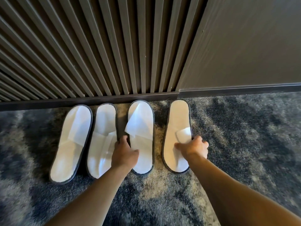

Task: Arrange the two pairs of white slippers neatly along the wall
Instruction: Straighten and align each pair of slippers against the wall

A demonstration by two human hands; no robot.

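Note:
Several white slippers with dark edging lie side by side on the carpet, one end of each toward the wall. The far-left slipper [71,142] leans left; the second slipper [101,141] lies close beside it. My left hand [124,154] grips the left edge of the third slipper [141,128], whose flat strap is folded toward the wall. My right hand [193,147] pinches the right edge and strap of the fourth slipper [177,118], which stands a little apart to the right.
A dark skirting board [91,99] runs along the foot of a ribbed slatted wall [97,46]; a plain dark panel [244,46] continues to the right. Mottled blue-grey carpet [244,136] covers the floor.

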